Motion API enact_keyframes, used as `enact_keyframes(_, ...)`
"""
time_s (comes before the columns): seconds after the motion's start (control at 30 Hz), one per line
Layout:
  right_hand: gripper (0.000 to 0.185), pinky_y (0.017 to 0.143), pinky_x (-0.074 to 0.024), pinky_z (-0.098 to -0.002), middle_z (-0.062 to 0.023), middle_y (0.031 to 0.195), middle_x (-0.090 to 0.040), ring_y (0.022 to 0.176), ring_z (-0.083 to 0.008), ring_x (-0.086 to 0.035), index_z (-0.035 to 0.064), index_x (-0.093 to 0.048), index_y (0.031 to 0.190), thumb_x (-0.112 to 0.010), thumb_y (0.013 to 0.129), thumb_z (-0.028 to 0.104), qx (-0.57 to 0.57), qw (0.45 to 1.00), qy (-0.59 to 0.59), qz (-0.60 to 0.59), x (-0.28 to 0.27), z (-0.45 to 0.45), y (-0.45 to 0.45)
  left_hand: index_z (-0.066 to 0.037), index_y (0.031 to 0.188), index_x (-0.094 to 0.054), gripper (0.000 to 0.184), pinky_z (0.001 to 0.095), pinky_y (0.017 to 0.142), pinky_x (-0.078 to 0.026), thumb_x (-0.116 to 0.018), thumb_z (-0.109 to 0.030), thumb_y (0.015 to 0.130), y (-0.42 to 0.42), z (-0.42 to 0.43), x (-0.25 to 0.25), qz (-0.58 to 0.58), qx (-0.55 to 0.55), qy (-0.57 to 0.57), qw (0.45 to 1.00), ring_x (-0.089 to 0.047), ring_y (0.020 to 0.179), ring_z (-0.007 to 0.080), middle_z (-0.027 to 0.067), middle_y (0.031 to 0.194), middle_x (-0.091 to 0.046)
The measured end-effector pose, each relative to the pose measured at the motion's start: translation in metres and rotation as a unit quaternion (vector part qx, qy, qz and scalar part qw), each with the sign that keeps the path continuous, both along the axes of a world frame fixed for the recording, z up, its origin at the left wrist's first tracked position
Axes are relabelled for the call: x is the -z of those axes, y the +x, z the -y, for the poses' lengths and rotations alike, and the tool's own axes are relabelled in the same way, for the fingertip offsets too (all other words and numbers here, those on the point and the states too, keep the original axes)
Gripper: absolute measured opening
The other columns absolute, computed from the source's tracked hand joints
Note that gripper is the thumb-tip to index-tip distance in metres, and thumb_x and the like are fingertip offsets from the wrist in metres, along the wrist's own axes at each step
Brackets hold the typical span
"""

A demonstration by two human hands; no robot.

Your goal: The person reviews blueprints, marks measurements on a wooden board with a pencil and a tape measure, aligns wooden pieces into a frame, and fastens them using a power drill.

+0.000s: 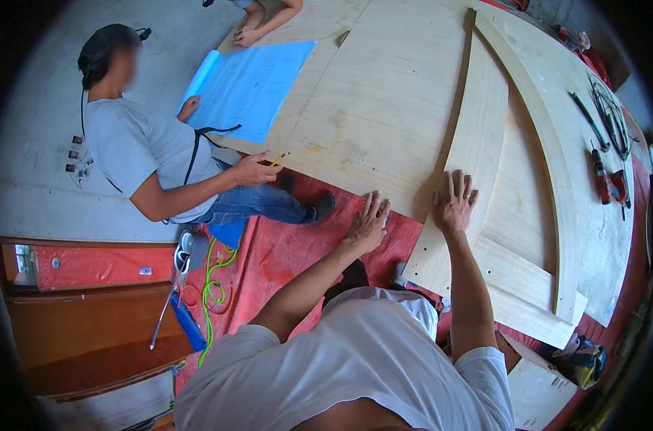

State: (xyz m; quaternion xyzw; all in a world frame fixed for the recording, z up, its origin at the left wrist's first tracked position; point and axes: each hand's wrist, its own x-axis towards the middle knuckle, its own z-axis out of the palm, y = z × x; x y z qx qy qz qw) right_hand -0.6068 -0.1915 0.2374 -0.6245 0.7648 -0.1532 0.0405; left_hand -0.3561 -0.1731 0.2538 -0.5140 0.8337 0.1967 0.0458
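My right hand (455, 205) lies flat with its fingers spread on a pale wooden board (478, 129) that has a curved outer edge. My left hand (369, 224) is at the near edge of a large plywood sheet (384, 108), its fingers stretched out and nothing seen gripped. Whether its palm presses on the edge is hidden. To the right, a curved wooden strip (545, 136) arcs from the far end of the board down to crosswise boards (516, 276) near me.
A person (147, 151) at the left holds a pencil (279, 159) beside a large paper plan (251, 90). Another person's hands (247, 34) rest at the far edge. A red-and-black power drill (600, 176) and a coiled black cable (608, 108) lie right. A green cord (210, 287) crosses the red floor covering (280, 262).
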Motion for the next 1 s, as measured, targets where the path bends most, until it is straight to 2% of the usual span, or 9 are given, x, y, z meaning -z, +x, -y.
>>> enact_keyframes(0.23,0.064,0.119,-0.0097,-0.0571,-0.0096,0.160,-0.024,0.150,-0.0317,-0.014,0.0198,-0.038,0.150,-0.049,0.095,0.051,0.010,0.999,0.046,-0.010,-0.005,0.002,0.002,-0.009,0.154,-0.021,0.084,0.0604,0.109,-0.035,-0.069,-0.021,0.086,-0.003,0.000,-0.010,0.009,-0.001,0.011,1.000,-0.008,0.149,0.0406,0.0217,0.162,-0.006)
enact_keyframes(0.33,0.063,0.119,-0.0102,-0.0575,-0.0096,0.160,-0.024,0.150,-0.0320,-0.014,0.0192,-0.037,0.150,-0.048,0.096,0.051,0.012,0.998,0.056,-0.010,-0.006,0.003,0.003,-0.009,0.154,-0.022,0.084,0.0607,0.109,-0.035,-0.070,-0.021,0.086,0.001,0.000,-0.002,-0.009,0.011,-0.019,1.000,-0.008,0.149,0.0407,0.0220,0.161,-0.007)
enact_keyframes(0.43,0.063,0.118,-0.0115,-0.0586,-0.0100,0.160,-0.025,0.149,-0.0331,-0.015,0.0185,-0.038,0.149,-0.049,0.096,0.050,0.007,0.999,0.046,-0.011,-0.007,0.001,0.001,-0.006,0.152,-0.026,0.087,0.0517,0.115,-0.030,-0.073,-0.024,0.081,0.001,-0.001,-0.001,0.006,0.023,-0.043,0.999,-0.014,0.146,0.0460,0.0272,0.157,-0.017)
enact_keyframes(0.63,0.062,0.117,-0.0137,-0.0602,-0.0113,0.159,-0.026,0.149,-0.0350,-0.017,0.0175,-0.039,0.149,-0.050,0.096,0.049,-0.001,1.000,0.021,-0.014,-0.001,0.002,0.000,-0.008,0.153,-0.024,0.089,0.0516,0.110,-0.038,-0.073,-0.022,0.081,-0.001,0.001,-0.004,0.010,0.009,-0.024,1.000,-0.013,0.147,0.0444,0.0241,0.159,-0.013)
enact_keyframes(1.0,0.065,0.118,-0.0109,-0.0593,-0.0093,0.161,-0.024,0.149,-0.0336,-0.015,0.0195,-0.036,0.151,-0.052,0.095,0.048,-0.002,1.000,0.010,-0.011,0.003,0.001,-0.001,-0.008,0.153,-0.023,0.090,0.0527,0.109,-0.038,-0.074,-0.021,0.080,-0.002,-0.001,0.000,0.013,0.001,-0.018,1.000,-0.012,0.147,0.0443,0.0236,0.159,-0.013)
